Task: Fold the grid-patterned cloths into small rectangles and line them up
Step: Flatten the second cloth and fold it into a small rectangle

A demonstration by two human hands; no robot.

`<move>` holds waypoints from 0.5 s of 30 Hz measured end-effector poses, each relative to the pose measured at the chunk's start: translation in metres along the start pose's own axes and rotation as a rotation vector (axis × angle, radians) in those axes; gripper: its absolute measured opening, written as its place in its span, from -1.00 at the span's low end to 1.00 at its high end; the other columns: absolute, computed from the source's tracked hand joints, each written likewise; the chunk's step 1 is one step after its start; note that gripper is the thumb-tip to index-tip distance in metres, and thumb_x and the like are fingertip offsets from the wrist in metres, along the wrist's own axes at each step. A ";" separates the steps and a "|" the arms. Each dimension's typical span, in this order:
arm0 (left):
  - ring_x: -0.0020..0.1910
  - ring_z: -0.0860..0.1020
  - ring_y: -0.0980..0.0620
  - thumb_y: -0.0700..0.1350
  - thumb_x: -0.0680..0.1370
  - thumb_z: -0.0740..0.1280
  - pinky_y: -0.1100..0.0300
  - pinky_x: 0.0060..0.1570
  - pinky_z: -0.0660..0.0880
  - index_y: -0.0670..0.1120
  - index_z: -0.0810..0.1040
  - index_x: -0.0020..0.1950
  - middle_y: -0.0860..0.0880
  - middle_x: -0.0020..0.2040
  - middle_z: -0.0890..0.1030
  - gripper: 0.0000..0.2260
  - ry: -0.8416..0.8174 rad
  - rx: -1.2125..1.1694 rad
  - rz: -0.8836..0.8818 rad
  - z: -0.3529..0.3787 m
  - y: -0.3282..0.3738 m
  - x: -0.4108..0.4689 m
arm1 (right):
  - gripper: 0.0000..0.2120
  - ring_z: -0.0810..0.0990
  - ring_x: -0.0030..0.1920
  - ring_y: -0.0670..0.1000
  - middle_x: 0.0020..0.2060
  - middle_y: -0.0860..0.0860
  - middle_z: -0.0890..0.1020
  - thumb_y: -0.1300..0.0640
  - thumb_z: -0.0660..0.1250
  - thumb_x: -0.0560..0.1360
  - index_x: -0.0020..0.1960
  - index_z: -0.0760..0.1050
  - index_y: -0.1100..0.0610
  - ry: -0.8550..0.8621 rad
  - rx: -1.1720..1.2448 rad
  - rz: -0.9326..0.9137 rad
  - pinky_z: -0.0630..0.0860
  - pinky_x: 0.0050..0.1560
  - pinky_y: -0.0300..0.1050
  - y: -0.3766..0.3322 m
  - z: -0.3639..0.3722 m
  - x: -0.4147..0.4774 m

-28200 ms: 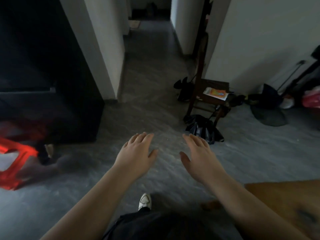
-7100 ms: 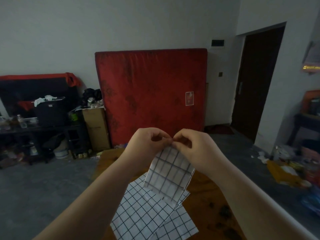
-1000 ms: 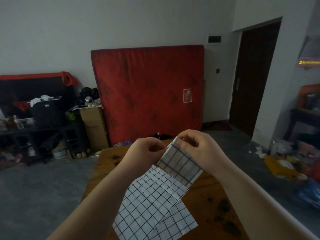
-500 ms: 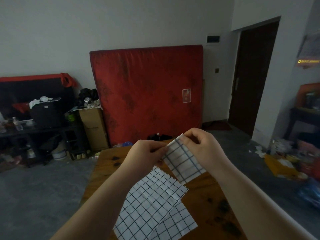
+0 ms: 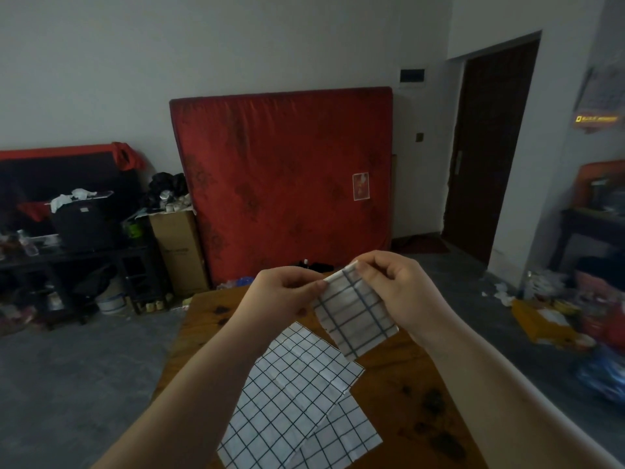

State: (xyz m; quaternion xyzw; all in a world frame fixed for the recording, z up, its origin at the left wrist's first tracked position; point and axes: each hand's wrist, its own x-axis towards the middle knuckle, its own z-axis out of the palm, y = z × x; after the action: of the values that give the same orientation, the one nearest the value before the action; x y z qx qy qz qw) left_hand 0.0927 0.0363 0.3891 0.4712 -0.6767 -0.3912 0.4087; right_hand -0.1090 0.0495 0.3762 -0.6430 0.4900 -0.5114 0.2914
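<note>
Shorter than when it hung a few seconds earlier, the folded cloth [image 5: 355, 316] is now a small rectangle held up in the air above the far half of the counter [image 5: 409, 384]. Both hands are clamped on its top edge and sit close together. The left hand [image 5: 287, 296] pinches the left corner and the right hand [image 5: 395, 289] pinches the right corner, fingers curled over the fabric. The cloth hangs tilted, its lower corner pointing down toward the counter.

Two more grid cloths lie flat on the wooden counter, nearer than the hands. The larger cloth [image 5: 294, 397] overlaps the smaller cloth [image 5: 341, 441] at its near right.

A red mattress [image 5: 284, 184] leans upright against the far wall. A cardboard box [image 5: 179, 252] stands just left of it, and a dark doorway [image 5: 490, 147] opens at far right.
</note>
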 end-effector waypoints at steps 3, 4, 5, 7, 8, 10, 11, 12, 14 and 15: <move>-0.16 0.65 0.03 -0.12 0.56 0.43 0.15 -0.09 0.63 0.10 0.74 -0.13 0.02 -0.16 0.73 -0.85 0.011 -0.018 -0.004 0.001 0.000 0.001 | -0.82 0.64 -0.06 -0.20 -0.10 -0.23 0.68 0.03 0.28 0.65 -0.01 0.66 -0.11 -0.002 -0.002 0.008 0.50 -0.05 -0.24 0.001 0.000 0.001; -0.14 0.67 0.03 -0.12 0.57 0.43 0.16 -0.09 0.63 0.11 0.73 -0.12 0.04 -0.16 0.73 -0.85 0.012 -0.019 -0.003 0.001 0.000 0.001 | -0.82 0.64 -0.07 -0.19 -0.11 -0.21 0.68 0.03 0.28 0.65 -0.01 0.66 -0.11 -0.001 0.001 0.011 0.51 -0.05 -0.23 0.001 0.000 0.001; -0.13 0.67 0.04 -0.12 0.57 0.43 0.18 -0.10 0.64 0.11 0.73 -0.11 0.05 -0.16 0.73 -0.85 0.011 -0.022 -0.001 0.001 0.001 0.001 | -0.82 0.65 -0.08 -0.18 -0.11 -0.20 0.69 0.04 0.29 0.64 -0.02 0.66 -0.11 0.003 0.003 0.015 0.52 -0.06 -0.22 0.002 0.000 0.001; -0.11 0.69 0.03 -0.13 0.57 0.43 0.17 -0.08 0.66 0.12 0.73 -0.12 0.06 -0.16 0.73 -0.84 0.012 -0.031 -0.004 0.002 0.000 0.001 | -0.83 0.66 -0.08 -0.14 -0.12 -0.17 0.70 0.04 0.31 0.63 -0.04 0.67 -0.11 0.022 0.011 0.022 0.56 -0.05 -0.17 0.004 0.000 0.001; -0.09 0.69 0.00 -0.13 0.57 0.43 0.13 -0.06 0.67 0.11 0.73 -0.12 0.05 -0.16 0.73 -0.85 0.013 -0.033 -0.008 0.003 0.000 0.002 | -0.84 0.67 -0.07 -0.12 -0.12 -0.15 0.70 0.04 0.32 0.62 -0.05 0.67 -0.11 0.034 0.013 0.027 0.59 -0.03 -0.13 0.005 0.000 0.001; -0.07 0.69 -0.04 -0.11 0.57 0.42 0.07 -0.02 0.67 0.08 0.73 -0.09 0.04 -0.15 0.73 -0.88 0.011 -0.034 -0.012 0.005 0.000 0.002 | -0.84 0.67 -0.07 -0.08 -0.12 -0.12 0.71 0.02 0.33 0.62 -0.06 0.67 -0.11 0.054 0.003 0.049 0.62 0.00 -0.06 0.007 0.000 0.002; -0.08 0.69 -0.03 -0.09 0.58 0.41 0.07 -0.02 0.67 0.06 0.73 -0.07 0.04 -0.16 0.73 -0.89 0.010 -0.037 -0.013 0.005 0.000 0.001 | -0.84 0.67 -0.07 -0.07 -0.13 -0.12 0.70 0.01 0.33 0.62 -0.07 0.67 -0.11 0.059 -0.004 0.062 0.63 0.01 -0.04 0.008 -0.001 0.003; -0.09 0.69 -0.01 -0.08 0.58 0.41 0.08 -0.03 0.67 0.05 0.73 -0.06 0.04 -0.16 0.73 -0.90 0.010 -0.040 -0.015 0.006 0.001 0.001 | -0.84 0.67 -0.08 -0.06 -0.14 -0.12 0.70 0.01 0.32 0.62 -0.08 0.66 -0.10 0.061 -0.003 0.072 0.63 0.01 -0.03 0.008 -0.001 0.003; -0.14 0.69 0.06 -0.07 0.58 0.40 0.13 -0.06 0.66 0.04 0.72 -0.06 0.05 -0.17 0.73 -0.89 0.009 -0.039 -0.020 0.007 0.001 0.000 | -0.83 0.67 -0.08 -0.07 -0.15 -0.12 0.70 0.01 0.32 0.62 -0.09 0.67 -0.08 0.058 0.014 0.081 0.63 0.01 -0.05 0.008 -0.002 0.002; -0.18 0.68 0.10 -0.07 0.59 0.39 0.15 -0.07 0.65 0.05 0.72 -0.07 0.05 -0.17 0.73 -0.89 0.008 -0.034 -0.021 0.007 0.000 0.000 | -0.83 0.67 -0.08 -0.07 -0.14 -0.11 0.70 0.02 0.33 0.62 -0.09 0.67 -0.08 0.057 0.022 0.085 0.63 0.01 -0.06 0.008 -0.002 0.002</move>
State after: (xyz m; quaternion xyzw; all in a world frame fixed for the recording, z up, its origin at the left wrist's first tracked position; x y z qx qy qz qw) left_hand 0.0858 0.0376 0.3866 0.4729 -0.6633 -0.4050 0.4152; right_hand -0.1138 0.0451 0.3710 -0.6036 0.5195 -0.5219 0.3056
